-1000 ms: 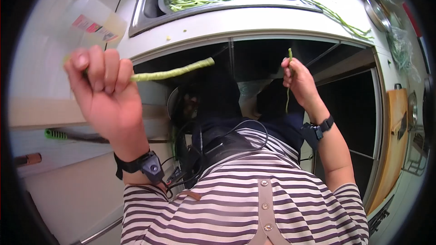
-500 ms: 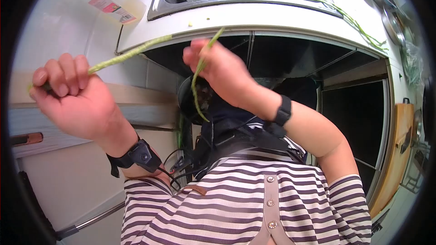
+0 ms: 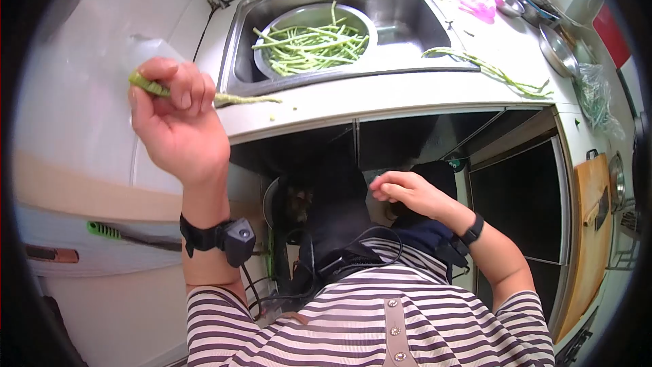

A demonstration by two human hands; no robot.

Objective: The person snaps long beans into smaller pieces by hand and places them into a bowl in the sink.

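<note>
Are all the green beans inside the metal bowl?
No, the left hand holds one bean, and a few loose beans lie across the sink's rim and counter.

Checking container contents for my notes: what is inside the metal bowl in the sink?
The metal bowl holds heaped green beans, one poking upward; they cover its bottom, so anything beneath cannot be seen.
</note>
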